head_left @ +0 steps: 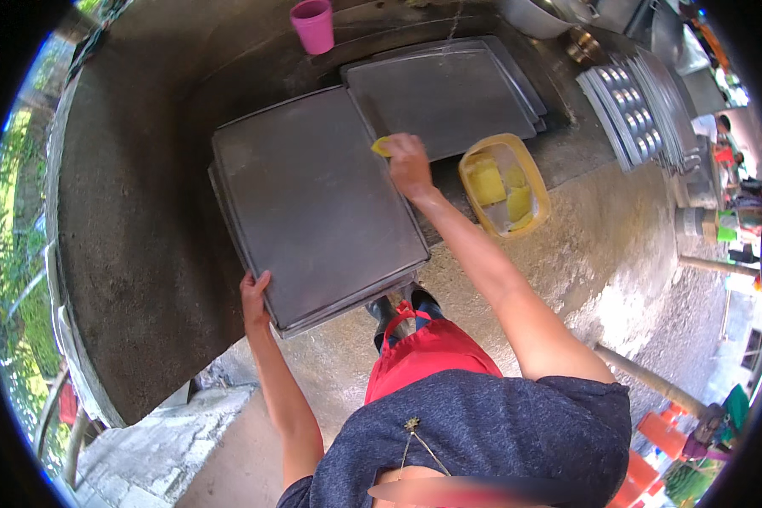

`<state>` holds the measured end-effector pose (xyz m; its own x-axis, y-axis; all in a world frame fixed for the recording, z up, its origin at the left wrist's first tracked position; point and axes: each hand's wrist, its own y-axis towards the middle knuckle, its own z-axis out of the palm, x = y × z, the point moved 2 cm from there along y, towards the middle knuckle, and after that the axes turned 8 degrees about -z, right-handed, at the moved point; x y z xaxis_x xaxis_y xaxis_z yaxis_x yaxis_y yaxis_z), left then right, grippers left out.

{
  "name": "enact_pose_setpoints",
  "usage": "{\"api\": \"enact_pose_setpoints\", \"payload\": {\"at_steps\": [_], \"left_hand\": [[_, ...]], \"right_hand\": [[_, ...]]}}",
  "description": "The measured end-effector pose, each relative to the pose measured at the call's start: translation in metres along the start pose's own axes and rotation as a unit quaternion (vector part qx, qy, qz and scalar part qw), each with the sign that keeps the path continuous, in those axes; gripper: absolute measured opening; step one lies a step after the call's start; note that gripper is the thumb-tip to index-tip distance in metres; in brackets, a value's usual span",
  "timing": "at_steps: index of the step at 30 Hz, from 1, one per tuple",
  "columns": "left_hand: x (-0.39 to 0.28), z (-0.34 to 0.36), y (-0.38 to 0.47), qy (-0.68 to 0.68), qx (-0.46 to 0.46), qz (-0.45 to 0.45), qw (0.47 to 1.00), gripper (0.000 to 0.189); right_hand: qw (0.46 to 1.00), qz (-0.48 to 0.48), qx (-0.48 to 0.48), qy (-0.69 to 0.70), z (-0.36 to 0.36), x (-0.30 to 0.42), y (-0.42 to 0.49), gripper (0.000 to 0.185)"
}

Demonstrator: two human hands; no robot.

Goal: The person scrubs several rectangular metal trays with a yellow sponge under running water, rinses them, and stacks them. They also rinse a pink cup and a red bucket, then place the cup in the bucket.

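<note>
A stack of flat metal baking trays (320, 203) lies before me on a dark concrete sink surface. My left hand (256, 298) grips the near left edge of the stack, thumb on top. My right hand (409, 165) holds a yellow sponge (381, 147) at the right edge of the top tray. Right of that hand sits a yellow plastic tub (540, 209) holding several yellow sponge pieces (486, 181). More metal trays (444, 95) lie behind it, with a thin stream of water (455, 25) falling over them.
A pink plastic cup (313, 26) stands at the back. At the right are a metal muffin pan (628, 114) and upright stacked trays (663, 108). Large metal pots (536, 16) stand at the back right. The concrete rim (60, 254) bounds the left side. People appear small at far right.
</note>
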<state>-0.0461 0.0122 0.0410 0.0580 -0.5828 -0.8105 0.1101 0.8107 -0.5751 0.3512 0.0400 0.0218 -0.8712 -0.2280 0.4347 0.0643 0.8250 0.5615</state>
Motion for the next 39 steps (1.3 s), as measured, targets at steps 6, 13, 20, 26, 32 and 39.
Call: {"api": "enact_pose_setpoints", "payload": {"at_steps": [6, 13, 20, 26, 32, 39], "left_hand": [[-0.087, 0.064, -0.043, -0.030, 0.063, 0.078, 0.994, 0.048], [-0.189, 0.164, -0.071, 0.151, 0.158, 0.269, 0.938, 0.045], [-0.169, 0.322, -0.032, 0.401, 0.223, 0.466, 0.757, 0.051], [-0.072, 0.391, 0.051, 0.495, 0.247, 0.591, 0.587, 0.044], [-0.012, 0.399, 0.096, 0.645, 0.182, 0.453, 0.588, 0.055], [-0.025, 0.378, 0.069, 0.501, 0.205, 0.335, 0.771, 0.055]], "right_hand": [[0.985, 0.123, -0.081, -0.095, -0.156, -0.056, -0.041, 0.035], [0.898, 0.344, 0.210, -0.177, -0.191, -0.088, -0.119, 0.035], [0.914, 0.368, 0.131, -0.107, -0.196, -0.105, -0.128, 0.029], [0.945, 0.239, 0.142, -0.170, -0.189, -0.109, -0.115, 0.043], [0.908, 0.287, 0.241, -0.186, -0.156, -0.110, -0.119, 0.047], [0.935, 0.341, 0.091, -0.026, -0.202, -0.097, -0.101, 0.047]]}}
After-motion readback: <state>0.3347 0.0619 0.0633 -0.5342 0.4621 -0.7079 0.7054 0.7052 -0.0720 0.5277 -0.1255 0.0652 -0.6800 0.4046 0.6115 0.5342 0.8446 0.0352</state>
